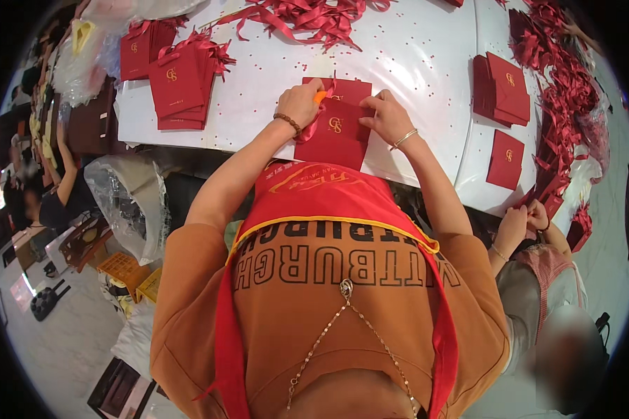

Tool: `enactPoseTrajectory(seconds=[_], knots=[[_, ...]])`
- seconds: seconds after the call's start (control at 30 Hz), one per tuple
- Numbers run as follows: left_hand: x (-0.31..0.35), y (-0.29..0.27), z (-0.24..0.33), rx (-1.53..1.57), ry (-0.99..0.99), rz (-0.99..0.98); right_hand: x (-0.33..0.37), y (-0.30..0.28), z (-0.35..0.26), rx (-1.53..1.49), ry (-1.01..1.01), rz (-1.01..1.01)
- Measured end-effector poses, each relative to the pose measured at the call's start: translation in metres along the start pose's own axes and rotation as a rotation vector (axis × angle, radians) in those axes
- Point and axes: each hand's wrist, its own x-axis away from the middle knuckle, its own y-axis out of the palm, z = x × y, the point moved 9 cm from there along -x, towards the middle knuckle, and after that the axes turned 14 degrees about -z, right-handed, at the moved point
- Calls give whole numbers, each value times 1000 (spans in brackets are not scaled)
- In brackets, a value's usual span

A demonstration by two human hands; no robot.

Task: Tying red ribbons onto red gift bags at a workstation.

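Observation:
At the table edge in front of me lie red paper bags (pixel 333 127) with gold lettering, one overlapping another. My left hand (pixel 300 105), with a beaded bracelet at its wrist, is closed at their upper left. A small orange thing (pixel 320 97) shows at its fingertips; its kind is hard to make out. Beside that hand a red ribbon (pixel 309 131) curls down along the bags' left side. My right hand (pixel 390 119) has its thumb and fingers closed on the bags' upper right edge.
Stacked red bags stand at the left (pixel 177 84) and right (pixel 503 87), and a single red bag (pixel 504 159) lies nearer. Loose red ribbons (pixel 321 21) heap at the far side. At the right edge, another person's hands (pixel 524 220) work. Clear plastic (pixel 129 202) hangs at left.

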Motion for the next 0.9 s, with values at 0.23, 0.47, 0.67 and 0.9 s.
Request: enactPoseTrajectory(seconds=[0.23, 0.47, 0.67, 0.9], knots=[[19, -12, 35, 233, 224, 243, 6, 25, 27, -601, 191, 1], [24, 23, 67, 55, 361, 205, 8, 29, 25, -660, 204, 84], [32, 23, 74, 43, 479, 199, 8, 34, 33, -702, 203, 85], [15, 37, 46, 207, 226, -41, 9, 34, 29, -813, 194, 90]])
